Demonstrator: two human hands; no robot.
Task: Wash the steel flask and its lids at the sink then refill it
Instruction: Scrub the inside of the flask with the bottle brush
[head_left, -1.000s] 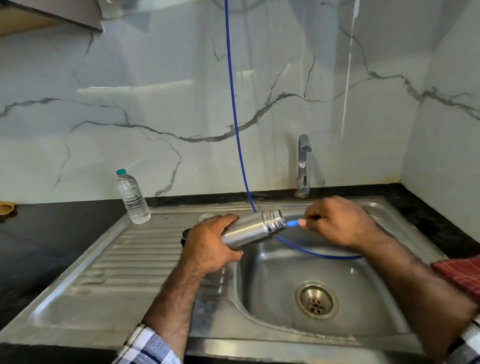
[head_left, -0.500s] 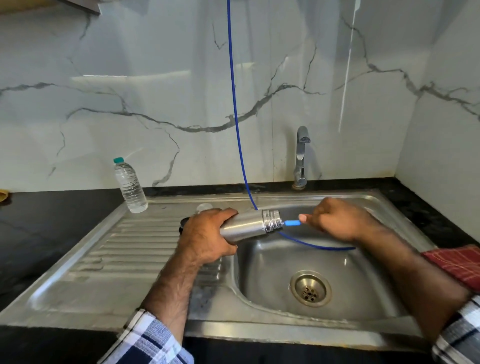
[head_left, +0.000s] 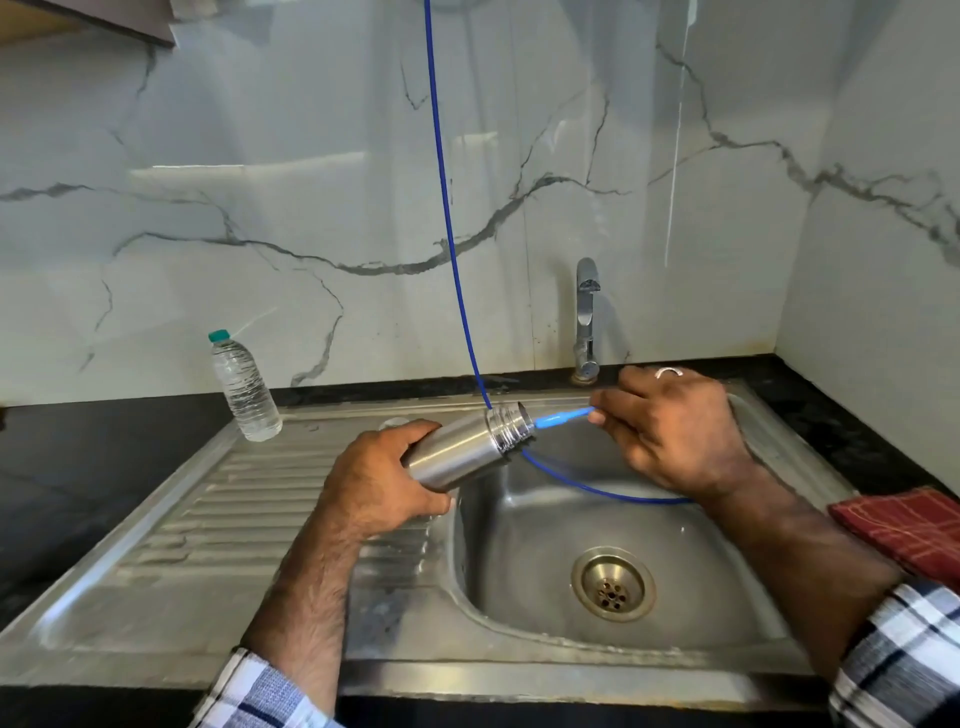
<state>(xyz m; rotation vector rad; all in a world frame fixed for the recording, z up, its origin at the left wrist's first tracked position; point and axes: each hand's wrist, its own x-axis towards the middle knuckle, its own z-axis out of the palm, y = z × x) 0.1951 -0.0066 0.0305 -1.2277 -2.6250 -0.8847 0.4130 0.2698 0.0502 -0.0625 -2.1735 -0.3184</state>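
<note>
My left hand (head_left: 382, 480) grips the steel flask (head_left: 467, 449) around its body and holds it nearly level over the left side of the sink basin (head_left: 524, 551), its threaded open mouth pointing right. My right hand (head_left: 672, 434) pinches the light-blue tip (head_left: 563, 417) of a thin blue hose (head_left: 452, 228) that hangs down from above and loops under the flask. The tip points at the flask's mouth, just outside or at the opening. A small round lid-like object (head_left: 393, 423) shows partly behind my left hand on the drainboard.
A clear plastic water bottle (head_left: 244, 387) with a green cap stands at the drainboard's back left. A chrome tap (head_left: 587, 319) rises behind the basin. The drain (head_left: 612, 584) lies in the basin's middle. A red checked cloth (head_left: 909, 525) lies at the right edge. Black counter (head_left: 78, 467) surrounds the sink.
My right hand has drawn back to the right, so more of the blue tip shows between it and the flask's mouth. The flask stays tilted the same way in my left hand.
</note>
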